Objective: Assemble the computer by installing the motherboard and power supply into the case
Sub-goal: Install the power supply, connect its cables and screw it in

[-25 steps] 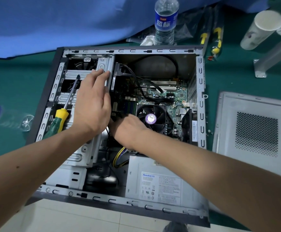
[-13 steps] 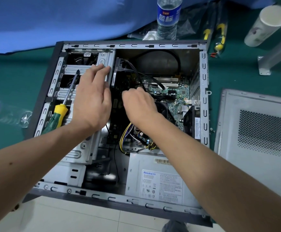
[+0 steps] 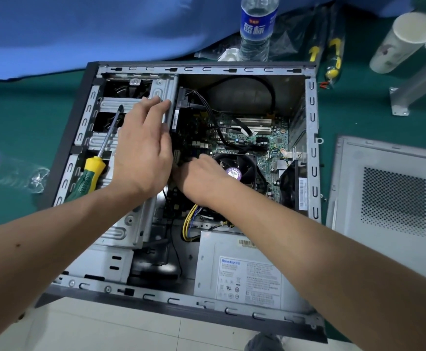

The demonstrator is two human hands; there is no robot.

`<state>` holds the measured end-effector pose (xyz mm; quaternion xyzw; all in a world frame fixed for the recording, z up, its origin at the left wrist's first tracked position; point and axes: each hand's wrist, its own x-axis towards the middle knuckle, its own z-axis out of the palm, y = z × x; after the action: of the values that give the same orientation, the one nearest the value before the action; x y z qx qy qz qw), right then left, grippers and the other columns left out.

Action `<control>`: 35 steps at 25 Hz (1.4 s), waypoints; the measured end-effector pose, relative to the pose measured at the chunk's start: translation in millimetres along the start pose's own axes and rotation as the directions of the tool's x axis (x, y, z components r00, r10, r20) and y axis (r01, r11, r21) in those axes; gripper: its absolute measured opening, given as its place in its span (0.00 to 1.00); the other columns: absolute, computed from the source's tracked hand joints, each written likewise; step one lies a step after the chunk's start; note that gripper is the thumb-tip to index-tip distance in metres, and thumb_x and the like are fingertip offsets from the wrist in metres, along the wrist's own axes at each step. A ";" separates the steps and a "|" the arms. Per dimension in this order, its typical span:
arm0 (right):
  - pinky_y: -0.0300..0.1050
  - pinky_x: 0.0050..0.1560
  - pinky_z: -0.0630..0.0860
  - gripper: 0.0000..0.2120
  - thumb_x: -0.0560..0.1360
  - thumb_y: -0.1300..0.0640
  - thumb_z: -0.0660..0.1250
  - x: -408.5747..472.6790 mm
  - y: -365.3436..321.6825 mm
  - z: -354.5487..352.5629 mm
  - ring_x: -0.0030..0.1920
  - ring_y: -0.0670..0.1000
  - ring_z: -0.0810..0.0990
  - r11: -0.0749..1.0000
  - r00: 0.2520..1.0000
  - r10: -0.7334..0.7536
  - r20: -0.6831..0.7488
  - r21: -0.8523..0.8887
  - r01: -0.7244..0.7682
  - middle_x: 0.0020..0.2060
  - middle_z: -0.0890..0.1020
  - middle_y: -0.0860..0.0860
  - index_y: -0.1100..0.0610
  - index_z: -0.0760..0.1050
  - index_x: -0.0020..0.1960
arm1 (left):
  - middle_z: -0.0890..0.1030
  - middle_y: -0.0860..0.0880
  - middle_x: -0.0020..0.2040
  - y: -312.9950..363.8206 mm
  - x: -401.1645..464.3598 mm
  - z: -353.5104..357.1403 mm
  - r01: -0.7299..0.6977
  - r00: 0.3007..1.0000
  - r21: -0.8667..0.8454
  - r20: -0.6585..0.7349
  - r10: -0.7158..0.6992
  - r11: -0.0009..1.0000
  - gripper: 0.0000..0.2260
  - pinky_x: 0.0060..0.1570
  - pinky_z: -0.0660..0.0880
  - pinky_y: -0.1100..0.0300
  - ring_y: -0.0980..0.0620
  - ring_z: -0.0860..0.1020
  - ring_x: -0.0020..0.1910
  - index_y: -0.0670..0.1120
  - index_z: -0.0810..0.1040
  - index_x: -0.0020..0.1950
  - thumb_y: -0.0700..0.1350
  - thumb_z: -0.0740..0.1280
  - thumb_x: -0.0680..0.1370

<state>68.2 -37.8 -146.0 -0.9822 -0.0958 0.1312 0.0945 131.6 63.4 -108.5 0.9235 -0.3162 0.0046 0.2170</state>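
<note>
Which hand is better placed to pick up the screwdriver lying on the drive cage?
Left, probably. The left hand rests with straight fingers on the drive cage, right beside the screwdriver. The right hand is reaching into the case by the CPU fan.
</note>
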 end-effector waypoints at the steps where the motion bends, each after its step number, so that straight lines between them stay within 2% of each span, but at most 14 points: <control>1: 0.46 0.48 0.61 0.13 0.81 0.63 0.53 -0.4 -0.7 -0.7 0.55 0.57 0.77 1.000 1.000 0.011 -0.005 0.020 -0.011 0.56 0.80 0.55 0.56 0.69 0.64 | 0.67 0.41 0.73 -0.8 0.0 0.0 0.001 1.000 -0.002 0.000 -0.001 1.000 0.23 0.74 0.60 0.51 0.45 0.64 0.73 0.40 0.68 0.74 0.43 0.53 0.80; 3: 0.48 0.48 0.64 0.13 0.82 0.63 0.53 0.0 0.7 -5.0 0.53 0.57 0.74 0.982 0.990 0.126 -0.067 0.149 -0.115 0.56 0.79 0.56 0.58 0.71 0.63 | 0.67 0.41 0.73 -1.6 1.0 -0.5 0.005 1.000 -0.006 0.002 -0.005 1.000 0.23 0.74 0.60 0.51 0.45 0.64 0.73 0.40 0.68 0.74 0.43 0.53 0.79; 6: 0.51 0.58 0.67 0.13 0.78 0.67 0.57 1.1 9.0 -9.9 0.61 0.58 0.72 0.946 0.932 0.292 -0.213 0.205 -0.250 0.57 0.79 0.56 0.59 0.72 0.60 | 0.68 0.41 0.73 -1.5 1.3 -0.6 0.007 1.000 -0.017 0.000 -0.007 1.000 0.23 0.74 0.60 0.51 0.44 0.64 0.73 0.39 0.68 0.74 0.42 0.53 0.79; 8: 0.51 0.57 0.68 0.13 0.76 0.70 0.59 3.0 17.4 -8.5 0.61 0.59 0.71 0.936 0.933 0.316 -0.171 0.218 -0.277 0.54 0.79 0.56 0.59 0.73 0.57 | 0.67 0.41 0.73 -1.7 0.9 -0.7 0.003 1.000 -0.016 0.002 -0.003 1.000 0.23 0.74 0.60 0.51 0.45 0.64 0.73 0.39 0.68 0.74 0.43 0.53 0.80; 11: 0.46 0.47 0.69 0.04 0.78 0.65 0.63 9.2 31.1 -14.2 0.55 0.62 0.77 0.856 0.936 0.350 -0.030 0.416 -0.307 0.47 0.78 0.59 0.58 0.74 0.49 | 0.67 0.41 0.73 -1.9 0.9 -1.4 0.005 1.000 -0.016 0.005 -0.005 1.000 0.23 0.74 0.60 0.51 0.45 0.64 0.73 0.40 0.68 0.74 0.43 0.53 0.80; 13: 0.43 0.46 0.68 0.03 0.79 0.60 0.65 19.7 43.2 -20.0 0.54 0.61 0.79 0.791 0.930 0.367 0.024 0.518 -0.326 0.48 0.78 0.59 0.59 0.75 0.52 | 0.67 0.42 0.73 -1.4 1.5 -1.2 0.006 1.000 -0.016 0.008 -0.006 1.000 0.23 0.74 0.60 0.51 0.45 0.63 0.73 0.40 0.67 0.74 0.43 0.53 0.80; 15: 0.41 0.46 0.67 0.06 0.79 0.60 0.65 30.1 49.7 -22.6 0.55 0.61 0.78 0.783 0.928 0.367 0.064 0.518 -0.345 0.53 0.80 0.60 0.61 0.76 0.54 | 0.67 0.42 0.74 -1.1 1.5 -0.5 0.003 1.000 -0.022 0.010 -0.003 1.000 0.22 0.74 0.60 0.51 0.46 0.63 0.73 0.41 0.67 0.75 0.43 0.53 0.80; 18: 0.43 0.49 0.72 0.05 0.77 0.63 0.65 37.0 49.4 -17.1 0.55 0.61 0.79 0.781 0.910 0.412 0.038 0.499 -0.375 0.52 0.81 0.59 0.61 0.77 0.52 | 0.67 0.42 0.74 -0.7 0.4 -1.1 0.010 1.000 -0.030 0.006 -0.009 1.000 0.21 0.74 0.60 0.51 0.46 0.63 0.74 0.41 0.67 0.75 0.42 0.54 0.81; 20: 0.45 0.48 0.74 0.03 0.74 0.64 0.66 35.8 46.7 -12.5 0.53 0.61 0.80 0.765 0.890 0.455 0.015 0.505 -0.399 0.47 0.80 0.58 0.57 0.74 0.45 | 0.66 0.43 0.74 -0.9 0.6 -1.0 0.012 1.000 -0.027 0.001 -0.012 1.000 0.21 0.74 0.60 0.52 0.46 0.63 0.73 0.41 0.67 0.75 0.41 0.55 0.82; 23: 0.44 0.44 0.71 0.09 0.72 0.65 0.64 35.1 43.0 -9.7 0.50 0.62 0.80 0.756 0.892 0.452 0.024 0.521 -0.397 0.41 0.76 0.54 0.56 0.67 0.37 | 0.66 0.43 0.74 -2.5 1.1 -0.8 0.016 1.000 -0.025 -0.001 -0.016 1.000 0.21 0.74 0.60 0.53 0.47 0.63 0.73 0.42 0.67 0.75 0.41 0.55 0.82; 26: 0.44 0.46 0.70 0.04 0.74 0.64 0.61 39.3 43.7 -8.2 0.52 0.60 0.79 0.776 0.913 0.398 0.083 0.501 -0.384 0.47 0.79 0.57 0.57 0.72 0.43 | 0.66 0.43 0.74 -2.6 -0.1 -0.6 0.017 1.000 -0.021 -0.002 -0.017 1.000 0.21 0.73 0.61 0.52 0.47 0.63 0.73 0.42 0.67 0.75 0.41 0.55 0.82; 29: 0.41 0.47 0.73 0.09 0.78 0.61 0.62 48.7 50.6 -4.0 0.50 0.57 0.80 0.712 0.915 0.378 0.139 0.588 -0.384 0.49 0.81 0.56 0.60 0.78 0.56 | 0.67 0.43 0.73 -2.6 0.8 0.0 0.014 1.000 -0.018 -0.004 -0.014 1.000 0.21 0.73 0.61 0.53 0.46 0.64 0.73 0.42 0.67 0.75 0.42 0.54 0.82; 32: 0.38 0.36 0.71 0.08 0.79 0.62 0.64 51.7 52.9 -3.7 0.38 0.51 0.78 0.626 0.915 0.361 0.180 0.681 -0.381 0.40 0.80 0.53 0.61 0.79 0.56 | 0.67 0.43 0.73 -3.3 0.9 -0.1 0.017 1.000 -0.023 -0.002 -0.018 1.000 0.21 0.73 0.61 0.52 0.46 0.64 0.73 0.42 0.67 0.75 0.41 0.54 0.82; 35: 0.39 0.41 0.69 0.07 0.76 0.59 0.69 49.9 51.8 -1.2 0.44 0.54 0.79 0.679 0.897 0.424 0.127 0.611 -0.407 0.43 0.80 0.53 0.59 0.79 0.53 | 0.67 0.44 0.73 -3.2 -0.5 -0.2 0.016 1.000 -0.028 0.001 -0.016 0.999 0.21 0.73 0.61 0.53 0.47 0.64 0.73 0.42 0.67 0.75 0.42 0.54 0.82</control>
<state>124.3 -77.3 -167.7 -0.8919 0.1795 0.1611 0.3825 133.1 66.0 -109.7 0.9228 -0.3091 -0.0017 0.2299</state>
